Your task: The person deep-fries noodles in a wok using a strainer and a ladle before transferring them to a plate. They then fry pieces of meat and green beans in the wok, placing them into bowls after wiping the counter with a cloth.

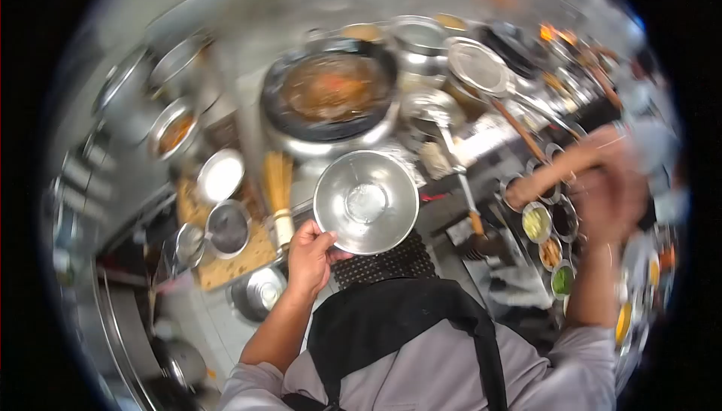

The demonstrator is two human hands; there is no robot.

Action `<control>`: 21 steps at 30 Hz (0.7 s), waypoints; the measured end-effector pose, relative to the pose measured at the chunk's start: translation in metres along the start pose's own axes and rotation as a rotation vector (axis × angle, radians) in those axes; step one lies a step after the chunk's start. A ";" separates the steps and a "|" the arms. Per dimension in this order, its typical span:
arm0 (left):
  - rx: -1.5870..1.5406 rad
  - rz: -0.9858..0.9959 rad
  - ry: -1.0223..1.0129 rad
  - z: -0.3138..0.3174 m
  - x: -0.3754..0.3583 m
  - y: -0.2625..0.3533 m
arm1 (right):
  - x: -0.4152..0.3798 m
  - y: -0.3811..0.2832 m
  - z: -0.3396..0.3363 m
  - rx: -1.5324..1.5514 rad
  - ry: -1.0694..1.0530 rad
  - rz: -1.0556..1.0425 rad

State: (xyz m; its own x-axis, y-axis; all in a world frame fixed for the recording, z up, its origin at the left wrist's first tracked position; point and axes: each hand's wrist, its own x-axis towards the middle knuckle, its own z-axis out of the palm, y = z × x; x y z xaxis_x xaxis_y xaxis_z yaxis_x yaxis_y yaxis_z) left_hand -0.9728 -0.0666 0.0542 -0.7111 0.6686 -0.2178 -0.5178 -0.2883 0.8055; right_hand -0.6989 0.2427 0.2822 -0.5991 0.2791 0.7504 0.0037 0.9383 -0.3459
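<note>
My left hand (310, 257) grips the near left rim of a metal mixing bowl (366, 202), its thumb over the edge. Only a shiny reflection shows at the bottom of the bowl. Off to the right, my right hand (613, 204) is raised above the small ingredient containers and smeared by motion, so its fingers do not show clearly. Below and left of it are a container of pale yellow-green pieces (535, 223), one of brownish pieces (550, 253) and one of chopped greens (562, 279). Beyond the bowl sits a wok (331, 91) with brown liquid in it.
A co-worker's hand (520, 192) reaches into the containers from the right. A bamboo wok brush (278, 193) stands left of the bowl. A long-handled ladle (455, 151) and a mesh strainer (478, 65) lie right of the wok. Flames (556, 33) burn at the far right.
</note>
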 end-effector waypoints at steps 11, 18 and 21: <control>0.348 -0.432 -0.655 0.193 -0.076 -0.155 | -0.513 -0.203 -0.225 -0.548 -0.406 1.763; 0.658 -1.022 -1.165 0.365 -0.271 -0.352 | -0.630 -0.402 -0.286 -0.633 -0.301 2.396; 0.801 -1.060 -1.318 0.414 -0.361 -0.436 | -0.697 -0.444 -0.236 -0.636 -0.094 2.491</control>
State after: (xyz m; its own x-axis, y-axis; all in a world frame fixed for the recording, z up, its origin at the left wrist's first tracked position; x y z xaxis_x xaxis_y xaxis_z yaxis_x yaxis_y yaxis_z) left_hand -0.2931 0.1013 0.0099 0.6947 0.4752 -0.5400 0.1541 0.6350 0.7570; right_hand -0.0940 -0.3200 0.0457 0.7764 0.3879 -0.4967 0.4586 -0.8884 0.0229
